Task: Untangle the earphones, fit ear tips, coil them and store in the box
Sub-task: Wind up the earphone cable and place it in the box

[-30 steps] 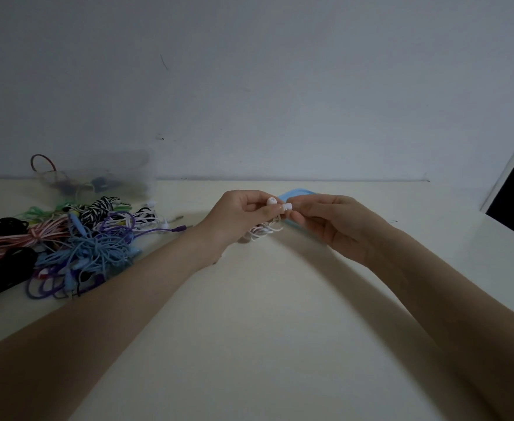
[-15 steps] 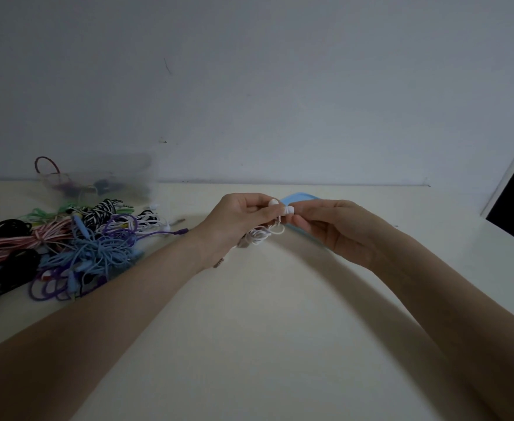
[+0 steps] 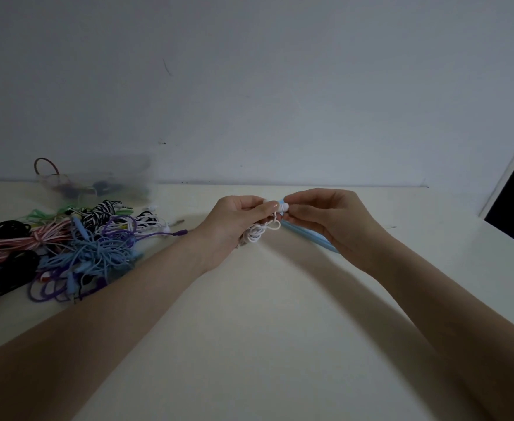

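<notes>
- Holding a bundle of white earphones in my left hand, fingers curled round the looped cord, above the table near its far edge.
- I am pinching a small white piece with the fingertips of my right hand, pressed against the white earbud that my left thumb and forefinger are gripping. Whether it is an ear tip or the second bud is too small to tell.
- I am judging the step in hand to be the fitting of an ear tip; the cord is already gathered in loops, though not neatly coiled.
- The next move is calling for steady pressure along the bud's axis until the tip is seating fully, then the same check on the other bud.
- A light blue flat item, possibly the box's lid, is lying just behind my right hand.
- The clear box is standing at far left, with a tangled pile of coloured earphones lying in front of it, well apart from my hands.
</notes>
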`<state>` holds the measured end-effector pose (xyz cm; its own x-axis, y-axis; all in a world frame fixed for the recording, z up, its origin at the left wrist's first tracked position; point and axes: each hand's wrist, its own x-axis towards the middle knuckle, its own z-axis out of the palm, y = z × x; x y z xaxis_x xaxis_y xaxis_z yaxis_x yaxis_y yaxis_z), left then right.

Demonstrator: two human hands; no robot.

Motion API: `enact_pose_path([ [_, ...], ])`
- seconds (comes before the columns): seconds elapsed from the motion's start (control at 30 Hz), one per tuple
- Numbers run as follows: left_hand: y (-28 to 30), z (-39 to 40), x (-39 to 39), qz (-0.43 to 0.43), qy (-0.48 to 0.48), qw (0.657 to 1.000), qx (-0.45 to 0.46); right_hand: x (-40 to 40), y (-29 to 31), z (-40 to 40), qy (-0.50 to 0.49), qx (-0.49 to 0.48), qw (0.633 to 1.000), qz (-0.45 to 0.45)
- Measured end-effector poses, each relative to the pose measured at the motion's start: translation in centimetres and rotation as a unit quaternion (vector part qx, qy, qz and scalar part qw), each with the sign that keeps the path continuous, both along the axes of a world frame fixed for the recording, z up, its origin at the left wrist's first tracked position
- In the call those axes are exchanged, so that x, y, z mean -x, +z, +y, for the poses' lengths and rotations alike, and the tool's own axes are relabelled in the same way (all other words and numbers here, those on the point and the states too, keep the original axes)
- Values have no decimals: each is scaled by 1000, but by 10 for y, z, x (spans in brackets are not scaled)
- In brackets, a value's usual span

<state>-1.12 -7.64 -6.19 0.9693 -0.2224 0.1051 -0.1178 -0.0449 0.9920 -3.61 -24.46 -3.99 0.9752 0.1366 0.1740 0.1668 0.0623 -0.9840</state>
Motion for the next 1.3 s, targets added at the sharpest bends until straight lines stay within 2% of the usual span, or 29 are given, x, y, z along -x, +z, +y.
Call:
enact_pose_path([
  [0.17,-1,0,0,6,-9,1000,-2,-1,-1,4,-47,112,990,-67],
  [0.43,-2,-1,-1,-2,-5,1000,-17,-2,-3,5,-47,120,987,-92],
  [0.6,-1,0,0,5,-5,1000,-21,-2,-5,6,-45,167,976,-130],
  [0.77,-1,1,1,0,-16,1000,-13,-3,-6,5,-45,161,977,-129],
  [0.93,-1,1,-1,1,-13,1000,8,-4,-6,3,-35,83,991,-95],
  [1.1,0,1,2,-8,-36,999,6,-4,-7,4,-37,95,990,-96],
  [1.3,0,0,0,6,-18,1000,3,-6,-6,1,-44,102,989,-95],
])
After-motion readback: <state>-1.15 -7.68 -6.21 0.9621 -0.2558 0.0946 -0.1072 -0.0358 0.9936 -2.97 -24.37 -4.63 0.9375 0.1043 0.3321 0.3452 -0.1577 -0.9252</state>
